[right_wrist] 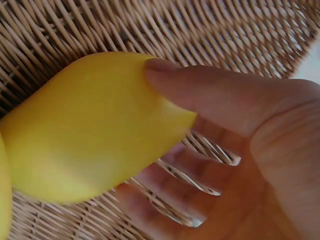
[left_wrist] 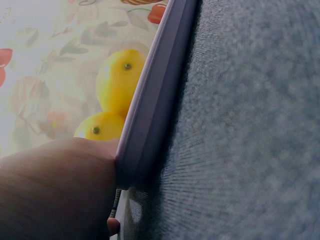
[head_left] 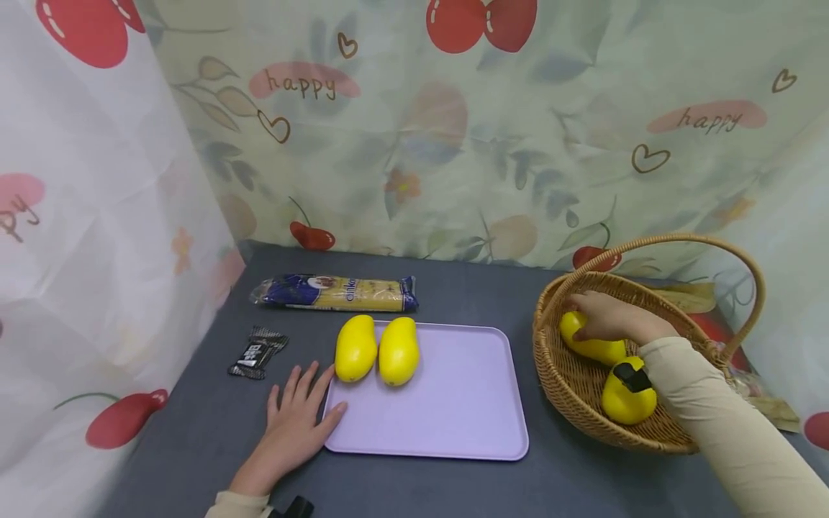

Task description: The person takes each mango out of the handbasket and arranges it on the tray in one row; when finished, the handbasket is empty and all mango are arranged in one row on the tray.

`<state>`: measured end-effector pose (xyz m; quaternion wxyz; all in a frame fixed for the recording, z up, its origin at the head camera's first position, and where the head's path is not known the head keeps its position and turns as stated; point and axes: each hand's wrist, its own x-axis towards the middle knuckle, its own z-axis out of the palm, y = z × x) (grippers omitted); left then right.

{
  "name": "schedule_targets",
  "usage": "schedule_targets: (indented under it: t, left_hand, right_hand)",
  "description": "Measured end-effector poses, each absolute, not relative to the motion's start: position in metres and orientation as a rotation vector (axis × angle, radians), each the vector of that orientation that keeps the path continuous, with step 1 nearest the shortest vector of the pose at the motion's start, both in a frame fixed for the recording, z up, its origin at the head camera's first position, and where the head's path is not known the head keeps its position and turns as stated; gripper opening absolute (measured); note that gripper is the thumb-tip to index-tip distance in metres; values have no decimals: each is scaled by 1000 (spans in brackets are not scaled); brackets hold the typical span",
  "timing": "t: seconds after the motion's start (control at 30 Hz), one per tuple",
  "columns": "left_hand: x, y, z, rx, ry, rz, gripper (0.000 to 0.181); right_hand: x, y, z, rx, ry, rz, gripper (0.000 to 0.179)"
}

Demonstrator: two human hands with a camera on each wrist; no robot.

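Note:
My right hand [head_left: 602, 316] reaches into the wicker basket [head_left: 553, 392] and grips the narrow end of a yellow mango [head_left: 599, 350]. In the right wrist view the thumb lies on top of this mango [right_wrist: 95, 125], with the fingers behind and beneath its tip. A second mango in the basket [head_left: 624, 399] is partly covered by the wrist strap. Two more mangoes [head_left: 355, 349] lie side by side on the left of the lilac tray [head_left: 453, 403]. My left hand [head_left: 294, 417], fingers spread, rests at the tray's left edge, its thumb touching the rim.
A blue and yellow plastic packet [head_left: 337, 293] lies behind the tray. A small black wrapped snack [head_left: 257, 352] sits left of it. Packages [head_left: 686, 296] stand partly hidden behind the basket, whose handle [head_left: 680, 237] arches high. Printed cloth hangs around the grey table.

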<state>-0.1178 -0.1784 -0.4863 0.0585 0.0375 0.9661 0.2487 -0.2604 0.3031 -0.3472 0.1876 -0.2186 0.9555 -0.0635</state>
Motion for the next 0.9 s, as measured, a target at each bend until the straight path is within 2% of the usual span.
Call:
schedule_targets:
  t: [0.37,0.6,0.8,0.9]
  left_hand:
    - [-118,-178,-486,108,2927,730,72]
    - [-119,-178,-485,93,2922,721,72]
    - [-119,-178,-485,100,2918,722,72]
    - [-119,-178,-484,103,2917,725,72]
  right_hand:
    - [-254,319,-322,-490,2814,-291,50]
    - [-248,330,-323,-449,2801,-349,37]
    - [-238,331,-325,-529,2827,-278,51]
    - [-235,330,-326,-541,2801,-244,49]
